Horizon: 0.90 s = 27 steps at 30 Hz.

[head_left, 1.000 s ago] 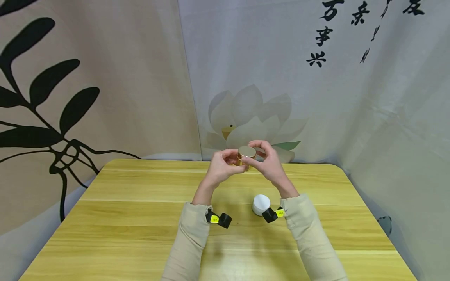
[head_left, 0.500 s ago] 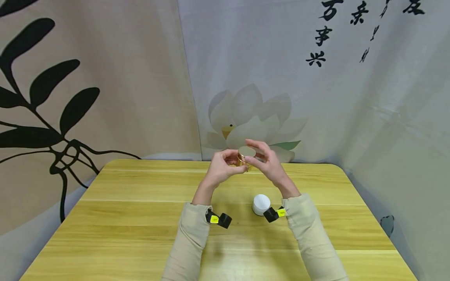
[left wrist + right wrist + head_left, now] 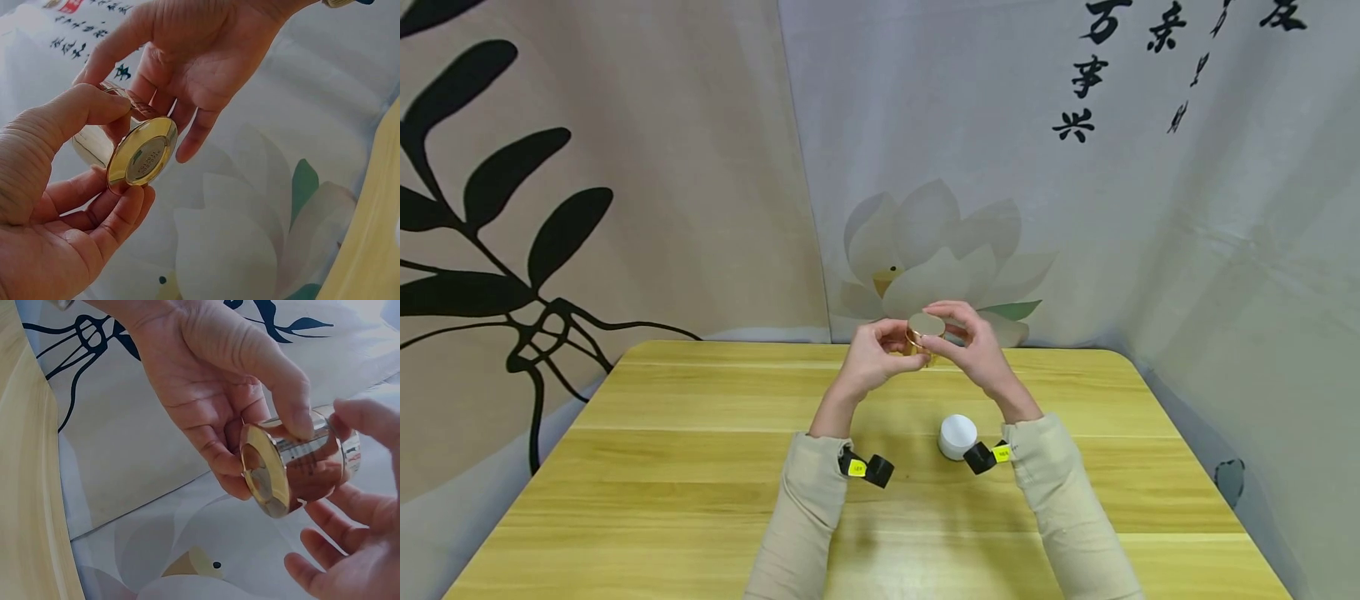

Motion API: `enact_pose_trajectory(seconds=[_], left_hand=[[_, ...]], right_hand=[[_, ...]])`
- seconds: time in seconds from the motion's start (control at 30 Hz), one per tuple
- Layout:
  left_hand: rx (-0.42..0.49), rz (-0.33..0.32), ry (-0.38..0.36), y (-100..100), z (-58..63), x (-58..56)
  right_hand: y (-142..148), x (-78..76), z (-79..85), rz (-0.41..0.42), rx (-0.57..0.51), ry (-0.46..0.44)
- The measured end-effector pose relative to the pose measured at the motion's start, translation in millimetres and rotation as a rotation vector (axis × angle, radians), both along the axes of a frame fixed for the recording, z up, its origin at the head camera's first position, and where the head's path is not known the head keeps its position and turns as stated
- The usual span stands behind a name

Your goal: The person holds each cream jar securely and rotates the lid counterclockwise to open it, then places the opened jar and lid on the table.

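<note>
A shiny gold cosmetic jar [image 3: 306,459] is held above the table's far edge, its flat gold lid [image 3: 927,323] facing up in the head view. My left hand [image 3: 880,352] grips the jar body between thumb and fingers. On the lid's rim, my right hand [image 3: 972,346] has its thumb on the near side and its index finger over the far side. The left wrist view looks at the jar's base [image 3: 149,156], where a round label carries print too small to read. Fingers hide part of the jar's side.
A white round tub [image 3: 958,437] stands on the wooden table [image 3: 700,483], close to the right wrist's black camera [image 3: 979,457]. Behind the table hangs a cloth backdrop [image 3: 715,167] with printed leaves, a lotus and dark characters.
Half a second ago the right fingers were raised and spread off the lid's far side; now they have come back down onto it. Left hand, jar and white tub stay in place.
</note>
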State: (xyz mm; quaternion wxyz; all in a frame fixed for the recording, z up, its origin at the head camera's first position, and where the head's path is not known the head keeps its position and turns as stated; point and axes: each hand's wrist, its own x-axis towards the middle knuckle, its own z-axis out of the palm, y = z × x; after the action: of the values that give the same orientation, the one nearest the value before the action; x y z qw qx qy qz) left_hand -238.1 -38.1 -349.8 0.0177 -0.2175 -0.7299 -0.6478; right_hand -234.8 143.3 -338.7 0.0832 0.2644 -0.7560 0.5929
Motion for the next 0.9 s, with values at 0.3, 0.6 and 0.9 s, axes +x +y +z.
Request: enact_pose_trajectory(seconds=[0.3,0.6,0.9], left_hand=[[-0.002,-0.005,-0.001,-0.3,1.2,1.0],[-0.003,-0.009,-0.012,-0.3,0.2,1.1],[-0.006,-0.005,0.009,-1.3,-1.3,0.6]], right_hand=[[-0.5,2.8,2.6,0.027,0.028,-0.003],[-3.7,2.3,1.4,-0.045,-0.002,-0.04],[-1.2,2.8,0.3,0.044,0.013,0.013]])
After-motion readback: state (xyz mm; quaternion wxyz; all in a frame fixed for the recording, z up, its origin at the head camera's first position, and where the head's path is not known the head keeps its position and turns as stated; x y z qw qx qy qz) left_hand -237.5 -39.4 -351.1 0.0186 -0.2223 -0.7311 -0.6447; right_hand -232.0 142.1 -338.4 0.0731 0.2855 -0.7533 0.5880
